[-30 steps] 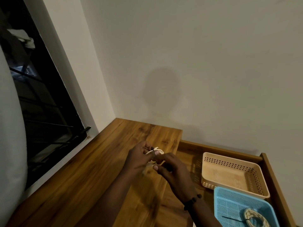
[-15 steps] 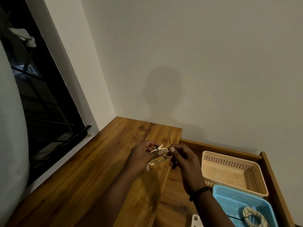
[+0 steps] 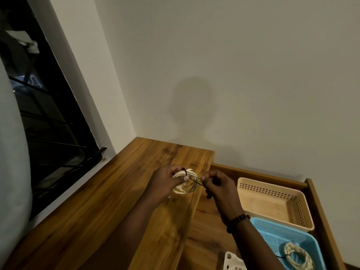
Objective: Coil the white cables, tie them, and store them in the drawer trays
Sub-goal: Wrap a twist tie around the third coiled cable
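Dim, warm light; soft head-shadow on wall (image 3: 253, 75) (edges bowed) — slightly grainy.

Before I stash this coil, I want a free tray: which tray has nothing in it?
The beige tray, farther back in the drawer; the blue tray already holds a tied coil.

We hold both forearms out ahead of us, angled inward so the hands meet near the middle. Our left hand (image 3: 165, 182) has its fingers curled, thumb pressed forward on top. Our right hand (image 3: 218, 185) is close beside it, thumb and forefinger pinched together, the other fingers folded under. A dark beaded bracelet (image 3: 237, 221) circles our right wrist.
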